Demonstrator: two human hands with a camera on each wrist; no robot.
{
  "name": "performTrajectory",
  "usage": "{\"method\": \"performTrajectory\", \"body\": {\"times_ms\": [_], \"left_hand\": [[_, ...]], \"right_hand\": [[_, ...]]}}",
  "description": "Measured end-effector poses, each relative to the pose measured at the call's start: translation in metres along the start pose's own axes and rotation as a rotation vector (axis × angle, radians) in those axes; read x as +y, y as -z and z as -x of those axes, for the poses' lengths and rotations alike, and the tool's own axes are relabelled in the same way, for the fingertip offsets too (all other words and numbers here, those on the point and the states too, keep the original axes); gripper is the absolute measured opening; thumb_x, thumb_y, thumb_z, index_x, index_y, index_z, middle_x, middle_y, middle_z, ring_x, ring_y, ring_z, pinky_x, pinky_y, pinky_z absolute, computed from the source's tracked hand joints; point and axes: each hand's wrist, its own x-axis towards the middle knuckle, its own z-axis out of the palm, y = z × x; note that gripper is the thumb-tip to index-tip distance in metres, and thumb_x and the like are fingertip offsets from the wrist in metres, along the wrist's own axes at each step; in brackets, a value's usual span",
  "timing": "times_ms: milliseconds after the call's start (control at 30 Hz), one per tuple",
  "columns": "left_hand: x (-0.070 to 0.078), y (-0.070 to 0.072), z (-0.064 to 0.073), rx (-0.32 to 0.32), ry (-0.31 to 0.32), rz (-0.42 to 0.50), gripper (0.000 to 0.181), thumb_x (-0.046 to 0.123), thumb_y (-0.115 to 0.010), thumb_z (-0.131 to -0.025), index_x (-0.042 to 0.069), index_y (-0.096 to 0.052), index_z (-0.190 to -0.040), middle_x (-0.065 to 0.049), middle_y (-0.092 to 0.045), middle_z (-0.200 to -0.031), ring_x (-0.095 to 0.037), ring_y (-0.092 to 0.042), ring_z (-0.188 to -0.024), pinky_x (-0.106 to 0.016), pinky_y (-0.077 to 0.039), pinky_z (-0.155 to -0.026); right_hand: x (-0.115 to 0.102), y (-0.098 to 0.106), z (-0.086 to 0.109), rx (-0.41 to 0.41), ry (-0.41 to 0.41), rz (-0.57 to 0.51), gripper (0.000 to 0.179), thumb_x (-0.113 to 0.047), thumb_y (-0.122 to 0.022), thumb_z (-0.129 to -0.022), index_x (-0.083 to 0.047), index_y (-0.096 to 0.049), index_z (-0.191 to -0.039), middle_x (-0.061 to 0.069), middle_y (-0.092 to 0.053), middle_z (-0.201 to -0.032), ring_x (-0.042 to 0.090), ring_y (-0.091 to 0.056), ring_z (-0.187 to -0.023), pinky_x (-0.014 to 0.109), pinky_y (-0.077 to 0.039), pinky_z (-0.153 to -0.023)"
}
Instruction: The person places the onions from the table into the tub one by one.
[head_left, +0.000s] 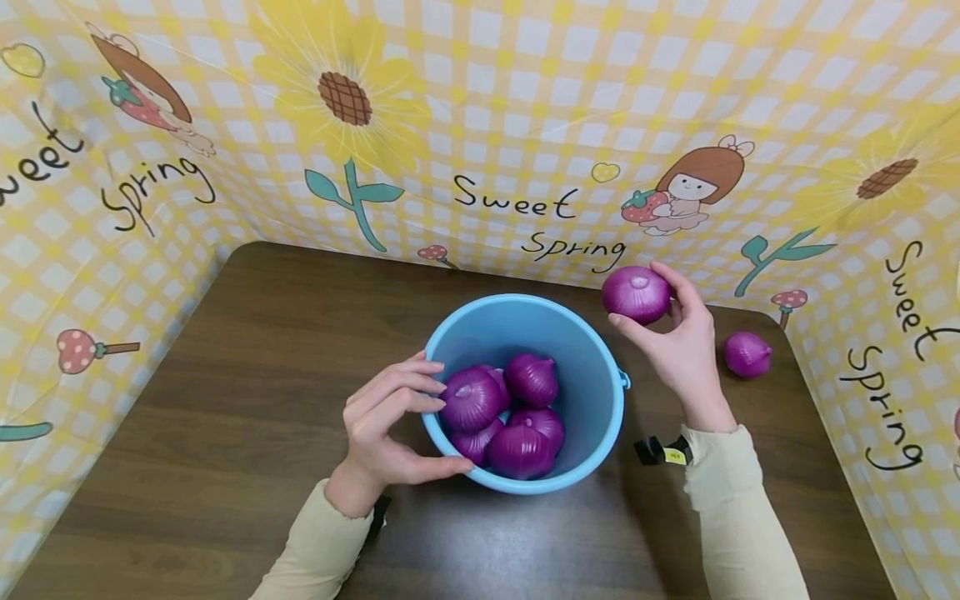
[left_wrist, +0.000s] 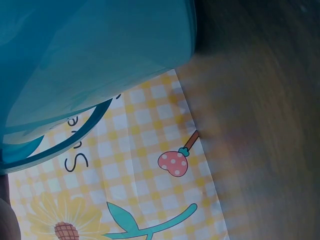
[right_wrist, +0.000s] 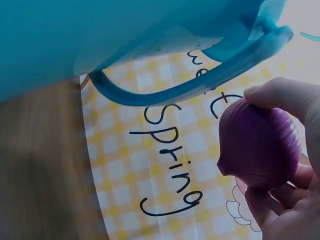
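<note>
A light blue bucket (head_left: 596,417) stands on the table with several purple onions (head_left: 471,400) inside it. My left hand (head_left: 393,421) holds the bucket at its left rim, fingertips over the edge and thumb on the near rim. To the right of the bucket, my right hand (head_left: 678,342) grips another purple onion (head_left: 636,293) between thumb and fingers, above the table's far side. The right wrist view shows this onion (right_wrist: 260,142) up close, with its pointed end turned left. The bucket's side (left_wrist: 100,55) fills the upper left of the left wrist view.
One more purple onion (head_left: 747,355) lies on the dark wooden table (head_left: 187,400), right of my right hand. The bucket's blue handle (right_wrist: 150,97) hangs down on the far side. Yellow checked cloth (head_left: 510,100) walls in the table at the back and both sides.
</note>
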Motion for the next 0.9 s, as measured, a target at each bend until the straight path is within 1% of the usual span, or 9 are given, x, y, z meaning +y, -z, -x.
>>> {"method": "performTrajectory", "body": {"times_ms": [300,467,900], "left_hand": [[0.0,0.0,0.0,0.002,-0.005,-0.004,0.06,0.051,-0.091,-0.071,-0.003,-0.065,-0.073,-0.019,-0.068,-0.079,-0.036,-0.071,-0.082,-0.051,-0.057,-0.092],[0.0,0.0,0.0,0.004,-0.006,-0.004,0.06,0.051,-0.091,-0.071,-0.003,-0.065,-0.073,-0.019,-0.068,-0.079,-0.036,-0.071,-0.082,-0.051,-0.057,-0.092],[0.0,0.0,0.0,0.006,-0.003,-0.002,0.059,0.051,-0.091,-0.071,-0.003,-0.065,-0.072,-0.019,-0.068,-0.079,-0.036,-0.071,-0.082,-0.051,-0.057,-0.093]], "right_hand": [[-0.004,0.0,0.003,-0.006,0.033,-0.028,0.08,-0.01,-0.087,-0.081,-0.014,-0.047,-0.151,0.007,-0.051,-0.147,0.026,-0.051,-0.131,0.036,-0.044,-0.111],[-0.009,0.002,0.006,-0.012,0.053,-0.037,0.081,-0.006,-0.087,-0.08,-0.014,-0.047,-0.15,0.005,-0.052,-0.146,0.025,-0.052,-0.131,0.036,-0.043,-0.111],[-0.025,0.003,0.017,-0.038,0.124,-0.121,0.082,0.006,-0.087,-0.075,-0.009,-0.05,-0.147,0.005,-0.055,-0.142,0.02,-0.051,-0.13,0.032,-0.041,-0.113]]}}
